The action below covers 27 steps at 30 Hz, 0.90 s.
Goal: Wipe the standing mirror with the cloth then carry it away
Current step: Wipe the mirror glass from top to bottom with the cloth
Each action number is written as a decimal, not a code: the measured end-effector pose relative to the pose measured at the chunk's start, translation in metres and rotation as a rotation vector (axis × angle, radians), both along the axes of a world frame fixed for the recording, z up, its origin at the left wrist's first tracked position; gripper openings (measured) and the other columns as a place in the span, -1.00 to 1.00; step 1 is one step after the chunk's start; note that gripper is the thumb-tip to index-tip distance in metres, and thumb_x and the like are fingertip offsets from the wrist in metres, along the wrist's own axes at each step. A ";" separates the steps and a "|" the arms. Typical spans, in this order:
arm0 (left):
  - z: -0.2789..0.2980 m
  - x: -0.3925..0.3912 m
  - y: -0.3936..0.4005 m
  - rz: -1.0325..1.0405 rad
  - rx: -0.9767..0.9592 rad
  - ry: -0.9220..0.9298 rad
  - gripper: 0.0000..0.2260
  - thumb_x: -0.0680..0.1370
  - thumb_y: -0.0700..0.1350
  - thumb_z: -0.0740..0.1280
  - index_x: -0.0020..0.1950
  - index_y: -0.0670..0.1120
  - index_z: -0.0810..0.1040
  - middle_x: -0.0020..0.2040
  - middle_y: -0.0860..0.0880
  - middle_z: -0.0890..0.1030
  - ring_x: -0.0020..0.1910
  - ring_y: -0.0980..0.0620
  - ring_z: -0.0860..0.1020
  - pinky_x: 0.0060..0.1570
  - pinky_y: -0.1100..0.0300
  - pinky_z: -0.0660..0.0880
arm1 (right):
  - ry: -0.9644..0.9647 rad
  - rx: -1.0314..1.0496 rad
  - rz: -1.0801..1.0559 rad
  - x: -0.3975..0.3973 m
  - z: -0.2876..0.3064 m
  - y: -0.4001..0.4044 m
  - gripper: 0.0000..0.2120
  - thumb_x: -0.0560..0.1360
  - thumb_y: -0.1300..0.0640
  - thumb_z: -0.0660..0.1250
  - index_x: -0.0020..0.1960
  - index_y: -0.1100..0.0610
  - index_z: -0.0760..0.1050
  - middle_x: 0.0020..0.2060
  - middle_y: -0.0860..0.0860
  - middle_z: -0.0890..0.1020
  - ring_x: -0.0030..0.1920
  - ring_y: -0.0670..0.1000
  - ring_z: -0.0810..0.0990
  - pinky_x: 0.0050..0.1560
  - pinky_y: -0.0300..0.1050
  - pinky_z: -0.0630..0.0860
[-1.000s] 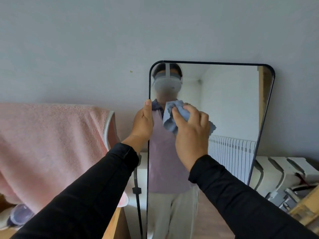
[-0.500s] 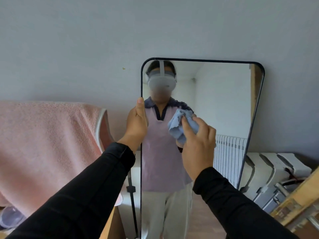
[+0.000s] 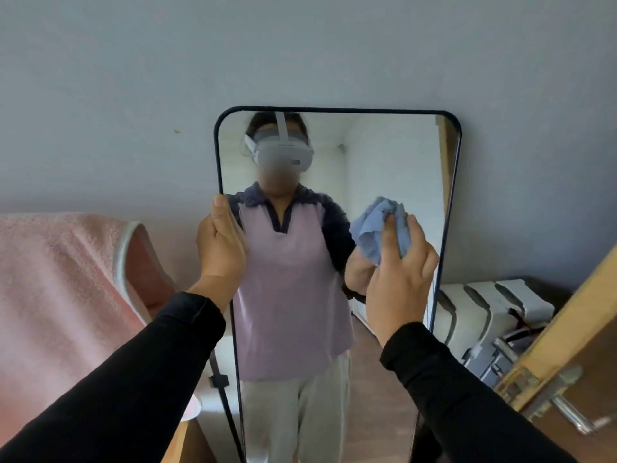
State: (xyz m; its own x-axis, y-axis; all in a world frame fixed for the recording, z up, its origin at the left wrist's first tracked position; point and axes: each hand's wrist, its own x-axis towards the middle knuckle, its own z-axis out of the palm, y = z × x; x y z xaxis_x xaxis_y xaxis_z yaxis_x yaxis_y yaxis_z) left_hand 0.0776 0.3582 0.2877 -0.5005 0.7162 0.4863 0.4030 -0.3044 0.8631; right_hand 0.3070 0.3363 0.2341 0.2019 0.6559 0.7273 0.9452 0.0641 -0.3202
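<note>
While the pink towel [image 3: 56, 295] hangs draped at the far left, my left hand [image 3: 220, 242] is clamped on the mirror's [image 3: 394, 155] dark left edge, thumb lying up along the frame and the other fingers wrapped round behind it, where I cannot see them. A black sleeve [image 3: 140, 372] covers that arm down to the wrist. Below my grip, a thin black stand leg [image 3: 222, 396] runs down behind the frame. The standing mirror is upright in front of a pale grey wall [image 3: 300, 48], its rounded top corners fully in view, and it throws back my own reflection (headset on, lilac top, light trousers). Moving across the glass, my right hand [image 3: 400, 279] is curled tight round the blue cloth [image 3: 380, 228], which is bunched up and sticks out above my fingers, close to the mirror's right side; whether it is actually touching the glass I cannot tell. Beyond the right edge, a white ribbed radiator [image 3: 480, 312] sits low against the wall. At the far right, a wooden door edge [image 3: 574, 329] cuts in diagonally, with a metal handle [image 3: 567, 409] on it.
</note>
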 end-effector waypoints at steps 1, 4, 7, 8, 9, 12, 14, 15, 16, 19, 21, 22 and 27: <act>0.001 0.002 -0.002 0.003 0.013 -0.011 -0.48 0.72 0.05 -0.09 -0.44 -0.05 0.18 -0.53 0.11 0.26 -0.57 0.18 0.25 -0.49 0.25 0.18 | 0.049 0.000 -0.029 -0.006 0.003 -0.001 -0.48 0.60 0.25 0.13 0.55 0.07 0.28 0.54 0.17 0.21 0.36 0.20 0.29 0.39 0.12 0.39; 0.001 0.006 -0.003 0.010 0.033 -0.046 -0.49 0.73 0.00 -0.07 -0.38 -0.18 0.18 -0.63 0.12 0.27 -0.62 0.24 0.29 -0.52 0.39 0.19 | -0.061 -0.017 0.075 -0.038 -0.004 -0.011 -0.50 0.65 0.15 0.02 0.58 0.12 0.20 0.57 0.22 0.12 0.48 0.27 0.20 0.49 0.21 0.28; 0.001 0.004 -0.001 0.064 0.024 -0.004 -0.52 0.73 0.02 -0.07 -0.40 -0.05 0.11 -0.60 0.12 0.20 -0.63 0.18 0.23 -0.58 0.33 0.14 | -0.328 0.000 0.280 -0.046 -0.021 -0.017 -0.39 0.60 0.22 0.23 0.61 0.11 0.13 0.61 0.15 0.07 0.51 0.27 0.20 0.46 0.24 0.31; 0.001 0.002 -0.001 0.077 0.018 0.010 -0.53 0.73 0.02 -0.07 -0.38 -0.05 0.10 -0.54 0.12 0.18 -0.62 0.18 0.21 -0.59 0.32 0.13 | -0.399 0.008 0.314 -0.037 -0.021 -0.014 -0.37 0.59 0.24 0.23 0.61 0.10 0.12 0.61 0.13 0.07 0.51 0.25 0.22 0.45 0.20 0.32; 0.001 0.002 -0.001 0.081 0.015 0.022 -0.54 0.73 0.02 -0.07 -0.37 -0.04 0.10 -0.50 0.09 0.17 -0.62 0.17 0.20 -0.60 0.32 0.12 | -0.447 0.005 0.326 -0.025 -0.018 -0.011 -0.36 0.58 0.24 0.23 0.62 0.08 0.12 0.61 0.11 0.08 0.51 0.22 0.23 0.45 0.17 0.32; 0.002 0.003 -0.003 0.063 -0.009 0.037 -0.55 0.72 0.02 -0.09 -0.37 -0.05 0.09 -0.60 0.12 0.18 -0.64 0.18 0.20 -0.61 0.33 0.13 | -0.423 -0.012 0.221 0.015 -0.007 -0.002 -0.40 0.58 0.18 0.26 0.59 0.06 0.21 0.59 0.12 0.17 0.48 0.19 0.26 0.47 0.10 0.33; 0.001 0.004 -0.003 0.050 -0.021 0.011 -0.53 0.72 0.03 -0.09 -0.38 -0.06 0.11 -0.65 0.12 0.22 -0.64 0.19 0.23 -0.60 0.34 0.14 | -0.306 -0.031 0.104 0.034 -0.001 -0.002 -0.46 0.59 0.14 0.20 0.57 0.07 0.27 0.57 0.16 0.20 0.45 0.20 0.25 0.47 0.10 0.33; 0.001 0.003 -0.003 0.044 -0.025 -0.003 -0.53 0.72 0.04 -0.09 -0.38 -0.06 0.13 -0.61 0.11 0.25 -0.63 0.20 0.24 -0.57 0.34 0.16 | -0.240 -0.033 0.058 0.037 0.001 -0.003 -0.46 0.59 0.16 0.21 0.57 0.08 0.27 0.57 0.17 0.19 0.45 0.20 0.25 0.49 0.10 0.31; 0.001 0.002 -0.003 0.040 -0.035 -0.014 -0.52 0.72 0.06 -0.10 -0.38 -0.06 0.15 -0.53 0.10 0.26 -0.60 0.20 0.25 -0.51 0.29 0.21 | -0.191 -0.041 0.021 0.033 0.002 -0.006 -0.44 0.59 0.18 0.22 0.58 0.10 0.24 0.57 0.18 0.17 0.47 0.21 0.23 0.50 0.10 0.28; 0.006 0.001 -0.010 0.007 -0.089 -0.040 -0.50 0.71 0.10 -0.10 -0.37 -0.05 0.26 -0.42 -0.01 0.33 -0.44 0.14 0.32 -0.33 0.14 0.28 | -0.164 -0.109 0.021 0.005 -0.004 -0.016 -0.43 0.63 0.13 0.11 0.61 0.17 0.12 0.58 0.24 0.08 0.53 0.27 0.16 0.56 0.16 0.14; 0.007 0.001 -0.017 -0.015 -0.119 -0.023 -0.50 0.72 0.09 -0.10 -0.35 -0.03 0.33 -0.39 0.00 0.39 -0.41 0.15 0.39 -0.34 0.22 0.36 | -0.260 -0.125 0.122 -0.004 -0.012 -0.025 -0.45 0.63 0.10 -0.03 0.61 0.18 0.11 0.59 0.24 0.06 0.55 0.28 0.12 0.57 0.18 0.09; 0.004 0.000 -0.021 -0.023 -0.120 0.001 -0.52 0.72 0.07 -0.09 -0.33 -0.01 0.36 -0.39 0.00 0.40 -0.43 0.21 0.43 -0.40 0.35 0.37 | -0.336 -0.126 0.179 0.000 -0.015 -0.028 -0.43 0.61 0.08 -0.05 0.61 0.17 0.12 0.59 0.23 0.06 0.56 0.27 0.10 0.58 0.17 0.09; -0.027 -0.014 -0.038 -0.098 -0.167 0.161 -0.49 0.71 0.11 -0.06 -0.20 -0.22 0.39 -0.33 -0.13 0.46 -0.40 0.04 0.42 -0.32 0.22 0.39 | -0.278 -0.112 0.227 0.044 -0.018 -0.030 -0.34 0.51 0.32 0.29 0.57 0.08 0.25 0.59 0.09 0.15 0.50 0.20 0.23 0.42 0.10 0.42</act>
